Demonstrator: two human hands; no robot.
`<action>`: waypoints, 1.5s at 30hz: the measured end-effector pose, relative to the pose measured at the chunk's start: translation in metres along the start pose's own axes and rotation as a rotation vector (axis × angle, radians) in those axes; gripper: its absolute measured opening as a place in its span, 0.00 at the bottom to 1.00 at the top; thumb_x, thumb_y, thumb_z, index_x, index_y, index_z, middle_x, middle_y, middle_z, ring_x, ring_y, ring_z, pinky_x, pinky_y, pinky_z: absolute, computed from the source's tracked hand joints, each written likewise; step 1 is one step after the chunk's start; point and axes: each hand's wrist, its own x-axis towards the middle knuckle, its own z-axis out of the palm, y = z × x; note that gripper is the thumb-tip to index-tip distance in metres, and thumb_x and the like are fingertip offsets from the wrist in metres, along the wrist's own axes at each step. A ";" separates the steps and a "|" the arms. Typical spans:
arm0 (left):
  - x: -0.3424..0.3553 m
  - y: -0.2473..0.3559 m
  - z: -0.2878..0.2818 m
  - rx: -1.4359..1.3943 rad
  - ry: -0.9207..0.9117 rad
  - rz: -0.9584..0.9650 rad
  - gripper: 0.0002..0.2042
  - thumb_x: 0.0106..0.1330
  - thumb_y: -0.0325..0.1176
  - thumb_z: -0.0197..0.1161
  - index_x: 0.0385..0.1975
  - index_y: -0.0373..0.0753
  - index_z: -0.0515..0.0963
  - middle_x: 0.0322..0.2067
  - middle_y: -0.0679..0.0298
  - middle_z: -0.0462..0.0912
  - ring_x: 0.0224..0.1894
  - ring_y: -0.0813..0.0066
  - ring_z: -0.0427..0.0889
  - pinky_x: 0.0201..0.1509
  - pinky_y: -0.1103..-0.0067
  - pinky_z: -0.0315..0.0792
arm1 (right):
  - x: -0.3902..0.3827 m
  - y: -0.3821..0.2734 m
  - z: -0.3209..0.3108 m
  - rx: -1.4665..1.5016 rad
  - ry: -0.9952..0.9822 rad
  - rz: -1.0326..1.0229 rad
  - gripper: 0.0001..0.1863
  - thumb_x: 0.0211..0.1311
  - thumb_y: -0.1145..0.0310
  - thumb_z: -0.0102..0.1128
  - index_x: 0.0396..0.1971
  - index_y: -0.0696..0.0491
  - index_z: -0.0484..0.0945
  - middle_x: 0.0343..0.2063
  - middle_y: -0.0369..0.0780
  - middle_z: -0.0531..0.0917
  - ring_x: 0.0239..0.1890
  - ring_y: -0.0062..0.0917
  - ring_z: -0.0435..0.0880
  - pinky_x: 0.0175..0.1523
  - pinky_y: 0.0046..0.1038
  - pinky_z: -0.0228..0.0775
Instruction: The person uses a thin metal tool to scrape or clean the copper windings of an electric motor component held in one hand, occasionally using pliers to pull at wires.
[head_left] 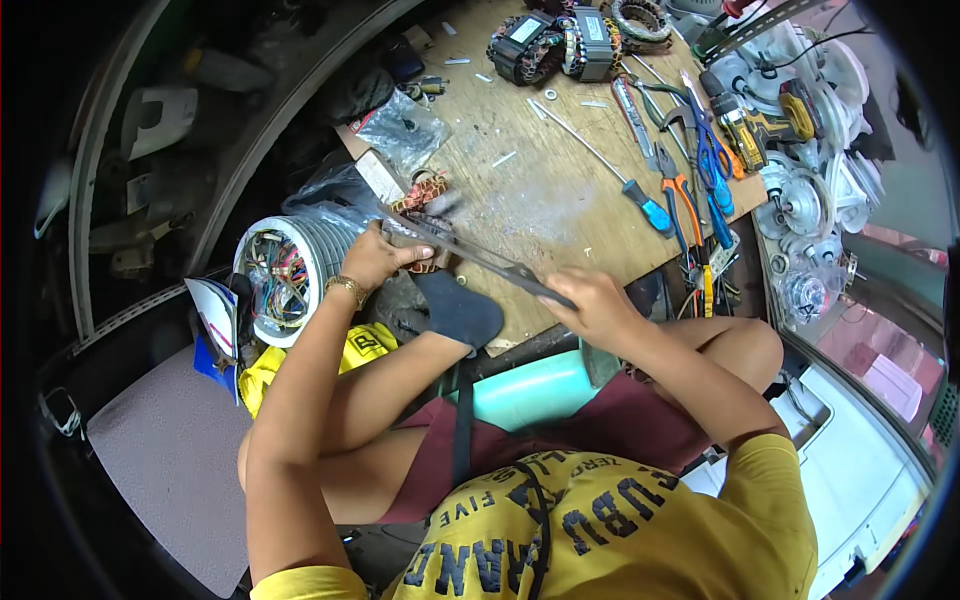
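My right hand (597, 308) is closed round the near end of a long, narrow grey metal tool (480, 257), whose exact kind I cannot make out. The tool slants up and left across the board's edge. Its far end reaches a motor stator (425, 190) with orange-red windings, partly hidden by the tool and hand. My left hand (378, 258) is bent closed beside that end, thumb pointing right; what its fingers grip is hidden. A dark-socked foot (455, 305) rests just below the stator.
On the wooden board (500, 190) lie a screwdriver (610, 170), orange-handled pliers (680, 200), blue scissors (712, 150) and a cordless drill (765, 125). Two wound stators (590, 45) stand at the back. Left is a white ribbed tub (285, 275) of wires; right, plastic parts (800, 200).
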 end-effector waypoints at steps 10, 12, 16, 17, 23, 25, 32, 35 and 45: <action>-0.004 0.027 0.014 -0.268 -0.122 0.024 0.53 0.42 0.54 0.87 0.60 0.18 0.67 0.46 0.45 0.86 0.48 0.63 0.87 0.54 0.73 0.79 | 0.059 0.035 0.039 -0.052 0.029 -0.065 0.13 0.64 0.63 0.68 0.42 0.56 0.85 0.35 0.49 0.86 0.34 0.46 0.86 0.39 0.43 0.77; -0.008 -0.001 -0.002 -0.140 -0.025 0.036 0.53 0.41 0.52 0.88 0.60 0.18 0.67 0.47 0.46 0.86 0.48 0.63 0.87 0.54 0.73 0.79 | 0.018 0.018 0.019 -0.018 -0.012 -0.027 0.12 0.65 0.64 0.66 0.42 0.57 0.84 0.33 0.50 0.85 0.32 0.48 0.83 0.37 0.44 0.75; -0.006 0.007 0.004 -0.098 -0.005 0.037 0.55 0.41 0.51 0.89 0.61 0.18 0.66 0.47 0.48 0.86 0.48 0.63 0.87 0.54 0.72 0.80 | -0.018 0.024 -0.003 0.029 -0.006 0.089 0.17 0.66 0.59 0.66 0.46 0.58 0.84 0.35 0.52 0.86 0.38 0.49 0.86 0.41 0.43 0.78; -0.005 0.009 0.007 -0.158 -0.016 0.068 0.54 0.42 0.57 0.86 0.60 0.18 0.69 0.46 0.49 0.86 0.47 0.62 0.87 0.53 0.71 0.80 | -0.002 0.024 -0.002 0.018 -0.005 0.097 0.18 0.68 0.59 0.65 0.45 0.60 0.84 0.36 0.53 0.86 0.39 0.49 0.86 0.42 0.42 0.78; 0.021 0.046 -0.093 0.091 -0.318 0.093 0.32 0.58 0.50 0.72 0.54 0.29 0.79 0.46 0.56 0.85 0.46 0.69 0.83 0.55 0.73 0.76 | 0.052 0.030 -0.027 0.204 -0.009 0.201 0.17 0.69 0.58 0.65 0.46 0.56 0.85 0.34 0.52 0.86 0.34 0.47 0.85 0.41 0.39 0.76; 0.024 0.058 -0.104 0.138 -0.061 0.371 0.26 0.62 0.46 0.68 0.55 0.34 0.81 0.49 0.52 0.83 0.54 0.60 0.82 0.61 0.68 0.74 | 0.045 0.014 -0.021 0.131 -0.003 0.112 0.14 0.70 0.60 0.64 0.40 0.58 0.83 0.29 0.51 0.84 0.30 0.46 0.82 0.38 0.40 0.73; 0.036 0.125 -0.055 0.759 -0.206 0.435 0.20 0.68 0.48 0.67 0.50 0.38 0.84 0.44 0.47 0.88 0.51 0.51 0.86 0.56 0.64 0.76 | -0.003 0.002 -0.016 -0.059 0.104 -0.070 0.12 0.65 0.63 0.68 0.36 0.58 0.82 0.30 0.48 0.83 0.34 0.47 0.83 0.36 0.43 0.73; 0.053 0.109 -0.069 0.666 -0.231 0.504 0.16 0.71 0.41 0.65 0.46 0.33 0.83 0.38 0.48 0.88 0.44 0.54 0.87 0.50 0.66 0.77 | -0.016 -0.016 -0.020 -0.124 0.029 -0.060 0.12 0.63 0.64 0.69 0.39 0.57 0.83 0.30 0.47 0.81 0.31 0.46 0.82 0.35 0.43 0.75; 0.085 0.127 -0.042 0.715 -0.304 0.651 0.19 0.73 0.47 0.63 0.38 0.31 0.82 0.32 0.47 0.85 0.36 0.50 0.83 0.44 0.64 0.75 | 0.011 0.011 0.007 -0.043 0.035 0.111 0.11 0.62 0.66 0.70 0.41 0.56 0.85 0.29 0.48 0.83 0.32 0.46 0.84 0.37 0.42 0.76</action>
